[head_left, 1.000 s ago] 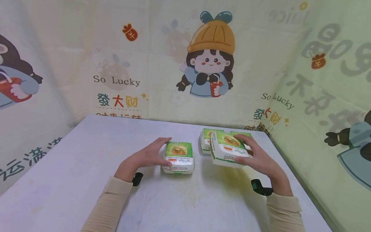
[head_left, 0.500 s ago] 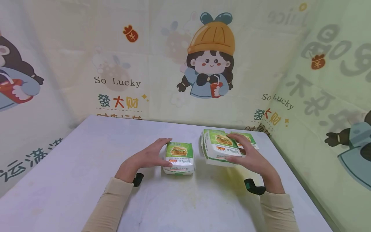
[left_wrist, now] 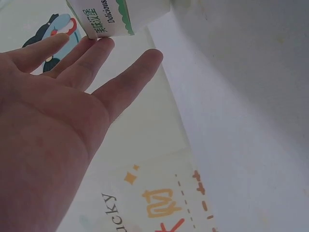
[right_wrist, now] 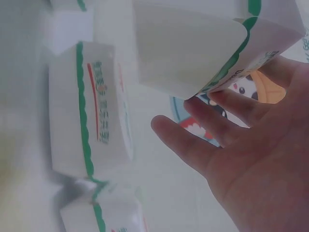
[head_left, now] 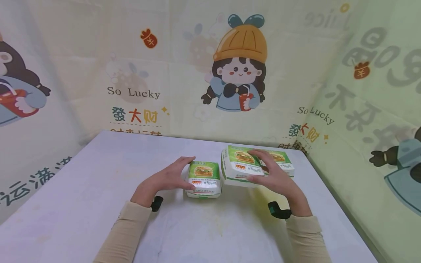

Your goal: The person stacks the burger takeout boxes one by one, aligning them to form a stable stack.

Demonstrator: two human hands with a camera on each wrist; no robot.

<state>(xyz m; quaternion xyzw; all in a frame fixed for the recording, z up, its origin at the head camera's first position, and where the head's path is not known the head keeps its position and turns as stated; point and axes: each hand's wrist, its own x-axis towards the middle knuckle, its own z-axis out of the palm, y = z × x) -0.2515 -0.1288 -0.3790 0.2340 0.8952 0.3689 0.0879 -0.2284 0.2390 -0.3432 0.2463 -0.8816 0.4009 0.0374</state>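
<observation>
In the head view, my left hand (head_left: 166, 181) spans the left side of a green-and-white burger box (head_left: 203, 179) on the table, thumb at the front corner and fingers at the back. The left wrist view shows fingertips touching the edge of that box (left_wrist: 108, 18). My right hand (head_left: 276, 175) holds a second burger box (head_left: 242, 166) by its right side, raised above the table and slightly tilted. This held box (right_wrist: 193, 43) hangs over the lower boxes in the right wrist view. Its left side is close to the left box.
Another burger box (head_left: 279, 160) stands at the back right, partly behind my right hand. A further box (right_wrist: 91, 111) shows in the right wrist view but is hidden behind the held one in the head view. A printed cloth (head_left: 184, 73) hangs behind the white table (head_left: 204, 233).
My right hand has carried its burger box leftward, now covering the middle back box and uncovering more of the back right one. My left hand and its box stay put.
</observation>
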